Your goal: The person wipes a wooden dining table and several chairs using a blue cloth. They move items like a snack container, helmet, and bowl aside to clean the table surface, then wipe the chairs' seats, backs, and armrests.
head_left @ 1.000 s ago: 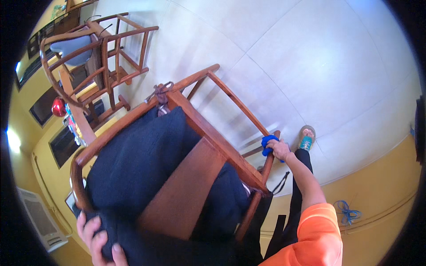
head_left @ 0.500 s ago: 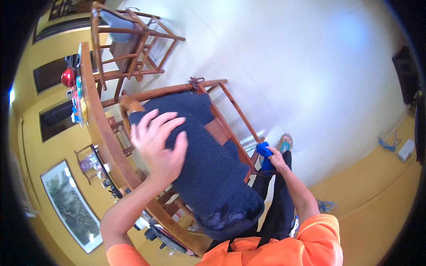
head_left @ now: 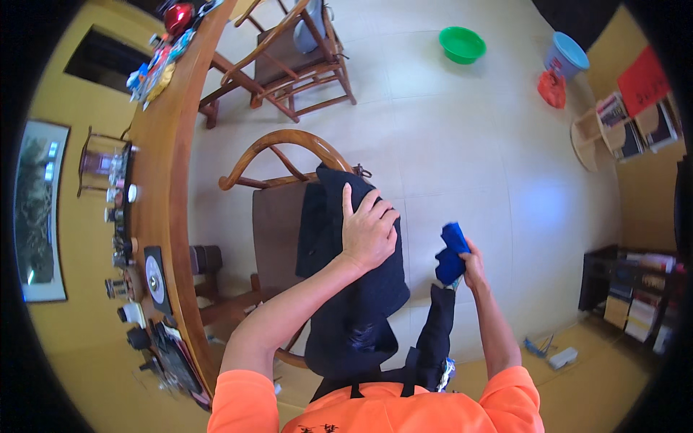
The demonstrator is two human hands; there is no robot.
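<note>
Although an orange shirt (head_left: 382,415) fills the lower edge, both hands show clearly beyond it. The left hand (head_left: 369,232) lies palm down, fingers spread, on a black cloth (head_left: 372,299); whether its fingertips grip the fabric, I cannot tell. The right hand (head_left: 473,267) pinches a crumpled blue cloth (head_left: 451,252) between thumb and fingers, well apart from the black one, above a black-trousered leg (head_left: 436,321). The black cloth drapes over the right side of a wooden chair (head_left: 274,231), hiding part of its brown seat, while a curved wooden rail arcs just past it. Along the left runs a long wooden table (head_left: 160,195), crowded with small items at its outer side. Farther off, a second wooden chair (head_left: 271,54) bears a grey cushion (head_left: 308,32). Beyond, on the pale floor (head_left: 462,137), stand a green basin (head_left: 462,47) and a light blue bucket (head_left: 567,56), with a red bag (head_left: 551,89) just beside the bucket.
</note>
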